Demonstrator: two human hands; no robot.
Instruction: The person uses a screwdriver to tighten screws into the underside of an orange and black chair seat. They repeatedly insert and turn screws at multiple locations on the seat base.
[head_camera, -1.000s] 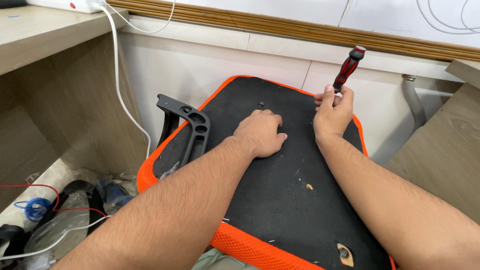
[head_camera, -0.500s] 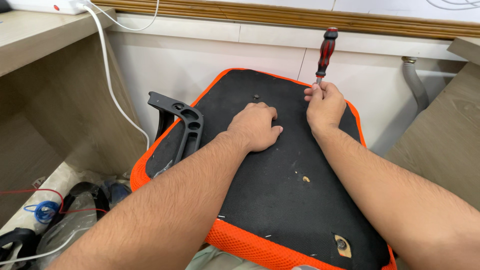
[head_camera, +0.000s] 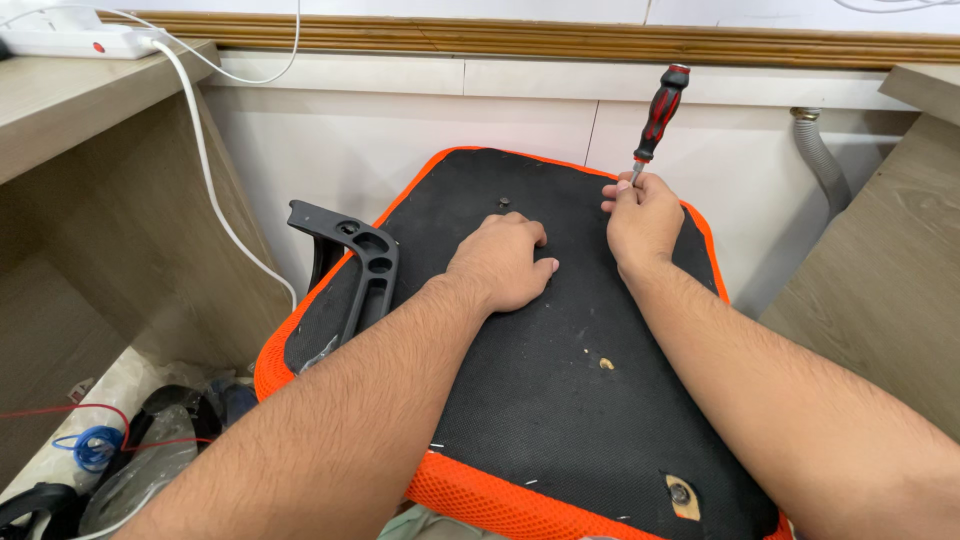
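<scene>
Head view, frame centre: left hand (head_camera: 500, 262) flat on seat base (head_camera: 560, 400); right hand (head_camera: 640, 215) clamped on screwdriver (head_camera: 655, 120); better kept upright, pressed firmly.

Bright, even indoor light, seemingly from overhead; shadows soft and faint; focus sharp, edges perhaps slightly stretched.

White wall (head_camera: 400, 120), wooden desks (head_camera: 60, 110)
</scene>
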